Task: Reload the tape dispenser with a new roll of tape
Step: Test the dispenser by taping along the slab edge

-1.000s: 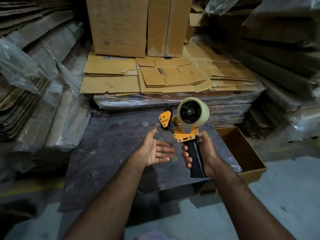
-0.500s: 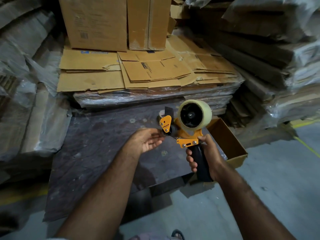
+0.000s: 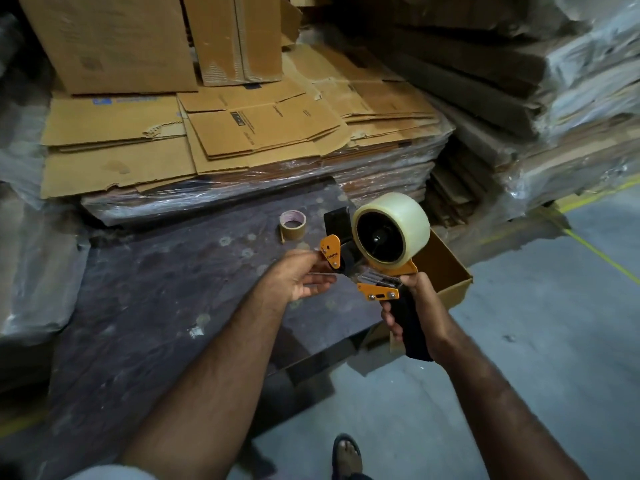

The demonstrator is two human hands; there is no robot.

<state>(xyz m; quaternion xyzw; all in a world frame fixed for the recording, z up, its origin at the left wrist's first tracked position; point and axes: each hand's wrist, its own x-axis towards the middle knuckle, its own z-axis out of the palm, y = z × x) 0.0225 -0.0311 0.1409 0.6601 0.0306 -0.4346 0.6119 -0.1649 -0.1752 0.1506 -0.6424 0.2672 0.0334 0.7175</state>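
Note:
An orange and black tape dispenser (image 3: 379,289) is held upright in front of me, with a full roll of clear tape (image 3: 394,228) seated on its hub. My right hand (image 3: 420,311) grips the black handle. My left hand (image 3: 298,277) is at the dispenser's front end, fingertips touching the orange flap by the roller. Whether it pinches the tape end I cannot tell. An empty cardboard tape core (image 3: 292,225) stands on the dark platform (image 3: 156,289) behind my left hand.
Flattened cardboard sheets (image 3: 225,133) lie stacked on wrapped bundles behind the platform, with upright boxes (image 3: 114,39) further back. An open cardboard box (image 3: 446,268) sits at the platform's right. Wrapped stacks flank both sides. My sandalled foot (image 3: 346,455) stands on grey floor.
My left hand has moved from open below the dispenser up to its front flap. The view has shifted, and the empty core now shows behind the hand.

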